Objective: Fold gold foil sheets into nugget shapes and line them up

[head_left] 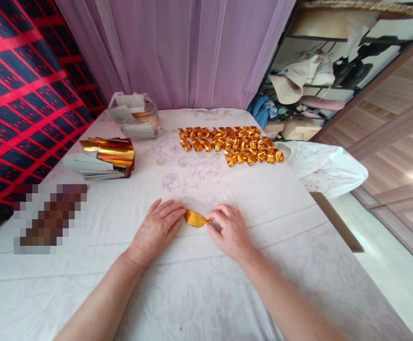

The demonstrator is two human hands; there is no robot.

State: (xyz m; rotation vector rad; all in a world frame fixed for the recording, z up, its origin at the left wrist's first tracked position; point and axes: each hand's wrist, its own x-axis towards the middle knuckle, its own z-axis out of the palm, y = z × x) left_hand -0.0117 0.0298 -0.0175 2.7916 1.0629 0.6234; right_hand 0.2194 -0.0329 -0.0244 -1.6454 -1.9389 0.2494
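Observation:
A partly folded sheet of gold foil paper (194, 218) lies flat on the white floral tablecloth (192, 284). My left hand (157, 228) presses its left end with the fingers spread flat. The fingertips of my right hand (229, 229) pinch and press the paper's right end. Both hands rest on the cloth, close together, with the gold paper between them.
Several folded gold paper pieces (231, 142) lie in rows at the back. A stack of gold and silver sheets (103, 158) sits at the left, a clear plastic bag (133, 116) behind it. A white plastic bag (327, 168) hangs at the table's right edge.

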